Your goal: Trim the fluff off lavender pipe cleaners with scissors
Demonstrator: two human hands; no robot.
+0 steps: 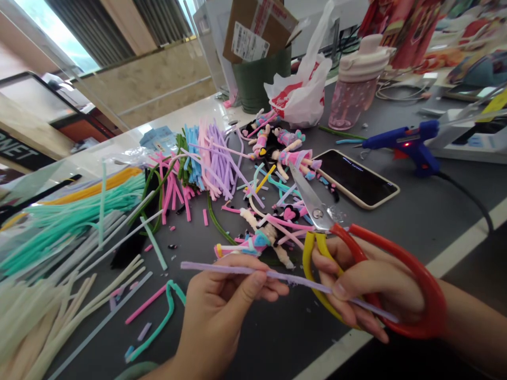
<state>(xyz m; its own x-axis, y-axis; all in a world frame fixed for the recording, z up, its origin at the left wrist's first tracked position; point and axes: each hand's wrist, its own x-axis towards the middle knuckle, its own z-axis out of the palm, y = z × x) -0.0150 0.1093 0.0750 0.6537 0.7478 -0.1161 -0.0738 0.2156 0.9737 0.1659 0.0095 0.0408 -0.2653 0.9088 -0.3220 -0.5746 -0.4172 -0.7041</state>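
Note:
A lilac pipe cleaner (pixel 295 277) stretches between my two hands. My left hand (pixel 225 295) pinches it between thumb and fingers, its short end sticking out to the left. The other end is pinched by my right hand (pixel 368 285), which also has scissors (pixel 311 198) with red and yellow handles looped over it. The scissor blades point up and away, over the table. Just beyond my left hand lies a pipe-cleaner doll (pixel 257 244) in pink and blue. More small dolls (pixel 291 150) are heaped beyond the blades.
Pipe-cleaner bundles in lilac (pixel 222 158), teal (pixel 79 216) and cream (pixel 39 322) cover the left side. A phone (pixel 358 177), a blue glue gun (pixel 407 142) with its red light on, and a pink bottle (pixel 354 87) stand or lie right. A plastic bag (pixel 301 95) sits behind.

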